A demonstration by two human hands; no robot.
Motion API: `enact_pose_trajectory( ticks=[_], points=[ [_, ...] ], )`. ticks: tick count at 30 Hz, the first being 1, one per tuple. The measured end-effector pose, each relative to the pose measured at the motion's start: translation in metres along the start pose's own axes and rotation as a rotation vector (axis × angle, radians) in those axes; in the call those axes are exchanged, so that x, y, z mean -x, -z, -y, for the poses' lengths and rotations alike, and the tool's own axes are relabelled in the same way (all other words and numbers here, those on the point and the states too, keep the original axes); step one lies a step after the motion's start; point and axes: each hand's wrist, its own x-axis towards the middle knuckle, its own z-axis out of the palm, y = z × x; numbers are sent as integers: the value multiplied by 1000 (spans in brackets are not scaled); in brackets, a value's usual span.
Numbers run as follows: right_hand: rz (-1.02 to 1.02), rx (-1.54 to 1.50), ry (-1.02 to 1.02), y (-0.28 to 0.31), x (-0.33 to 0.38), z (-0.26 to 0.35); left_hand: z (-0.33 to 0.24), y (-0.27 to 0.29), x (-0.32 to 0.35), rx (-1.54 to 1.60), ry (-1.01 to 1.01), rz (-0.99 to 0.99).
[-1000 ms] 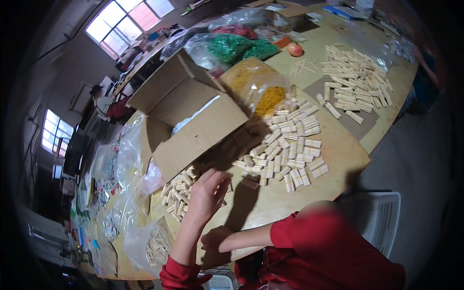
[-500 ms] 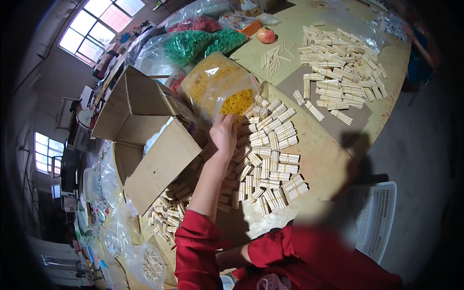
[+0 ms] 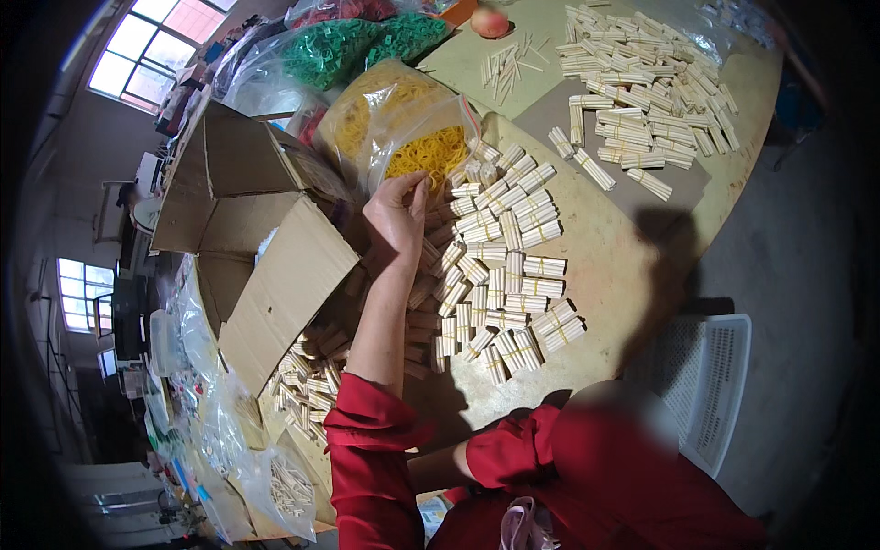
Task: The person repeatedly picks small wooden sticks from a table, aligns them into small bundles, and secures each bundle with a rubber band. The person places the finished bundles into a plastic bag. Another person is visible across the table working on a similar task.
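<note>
My left hand point(image 3: 398, 216) reaches to the mouth of a clear plastic bag point(image 3: 371, 110) full of yellow rubber bands point(image 3: 429, 154). Its thumb and fingers are pressed together at the near edge of the bands; what lies between them is too small to make out. Right beside the hand, many short bundles of pale wooden sticks point(image 3: 502, 240) cover the table, the clearer ones bound with yellow bands. My right forearm point(image 3: 440, 469) passes behind my left sleeve, which hides the right hand.
An open cardboard box point(image 3: 289, 284) stands left of my arm. Behind it lie bags of green pieces point(image 3: 335, 50). A large heap of bundles point(image 3: 642, 92) is at the far right, near loose sticks point(image 3: 509, 69) and a reddish fruit point(image 3: 490, 22). A white plastic basket point(image 3: 701, 385) sits beyond the table edge.
The whole view has shifted, so the table things appear higher and further left. My left hand stays at the bag's mouth, with its thumb now plainer against the fingers.
</note>
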Motion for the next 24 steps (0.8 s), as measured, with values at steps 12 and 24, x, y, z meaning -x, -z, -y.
enact_pose_trajectory(
  ticks=[12,24],
  points=[
    [42,-10,-17,-7,0,-5,21,-6,11,785,429,-34],
    [65,-20,-40,-8,1,-10,23,-10,14,683,493,-7]
  ],
)
